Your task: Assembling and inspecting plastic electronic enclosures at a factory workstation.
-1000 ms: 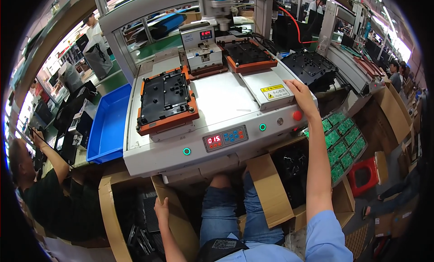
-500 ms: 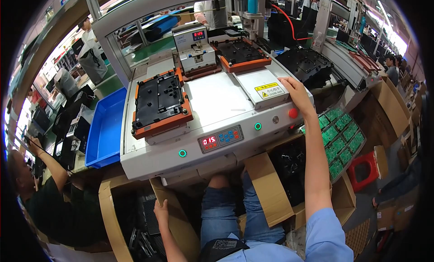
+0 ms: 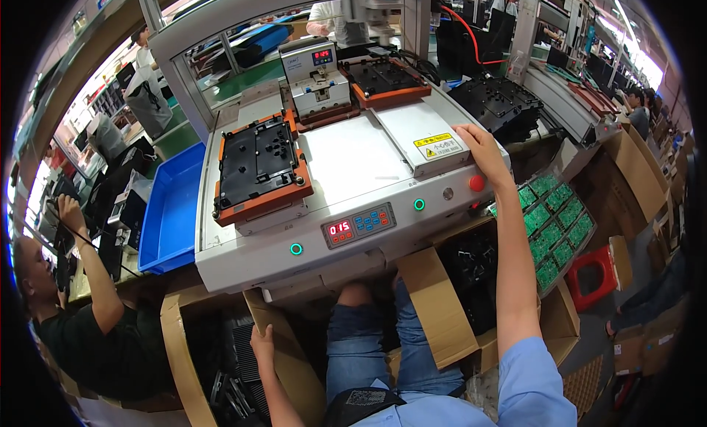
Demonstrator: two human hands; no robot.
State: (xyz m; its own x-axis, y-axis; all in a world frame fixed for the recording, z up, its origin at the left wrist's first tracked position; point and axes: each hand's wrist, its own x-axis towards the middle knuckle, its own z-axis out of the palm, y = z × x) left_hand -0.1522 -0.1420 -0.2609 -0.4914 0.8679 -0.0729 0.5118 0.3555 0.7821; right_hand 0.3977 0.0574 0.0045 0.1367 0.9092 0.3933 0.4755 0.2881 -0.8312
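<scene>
Left hand [image 3: 263,344] clamps a carton flap [image 3: 291,353]; right hand [image 3: 482,154], by the right edge of the white plate [image 3: 409,125], its grip unclear, best avoids the red button [image 3: 476,183].

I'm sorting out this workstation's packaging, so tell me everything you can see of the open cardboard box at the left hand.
The brown cardboard box stands open-topped below the white machine, left of the person's legs. Its left side looks curved in this fisheye view; a broad flap stands up on the right, the left hand at its edge. Dark parts lie inside, some ribbed. The picture cuts off its lower end.
</scene>
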